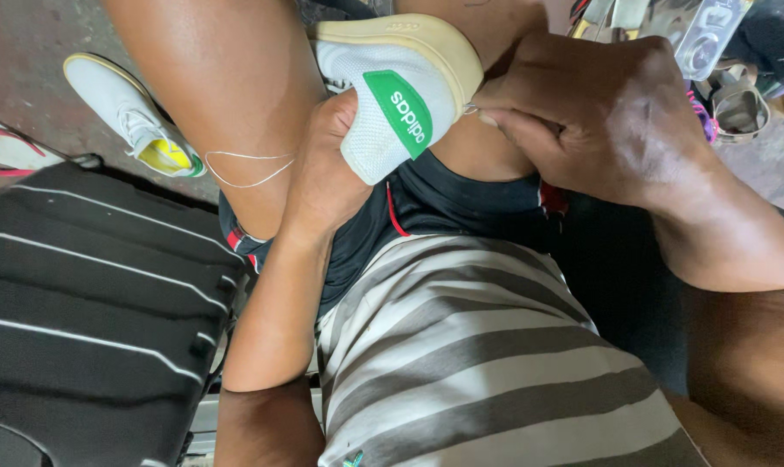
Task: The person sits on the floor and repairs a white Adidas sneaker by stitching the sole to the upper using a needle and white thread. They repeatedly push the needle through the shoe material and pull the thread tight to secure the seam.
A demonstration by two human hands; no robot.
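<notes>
A white sneaker (pixel 383 95) with a green heel patch and a cream sole rests heel-up between my knees. My left hand (pixel 323 164) grips it from below at the heel side. My right hand (pixel 591 112) is pinched at the sole's edge, fingertips closed on a thin needle by the rim. A pale thread (pixel 249 169) loops loosely across my left thigh. The shoe's toe end is hidden behind my legs.
The matching white sneaker (pixel 128 112) with a yellow insole lies on the reddish floor (pixel 29 52) at upper left. A dark striped bag (pixel 89 303) fills the lower left. Metal tools and clutter (pixel 712 52) sit at upper right. My striped shirt (pixel 470 363) covers the lower middle.
</notes>
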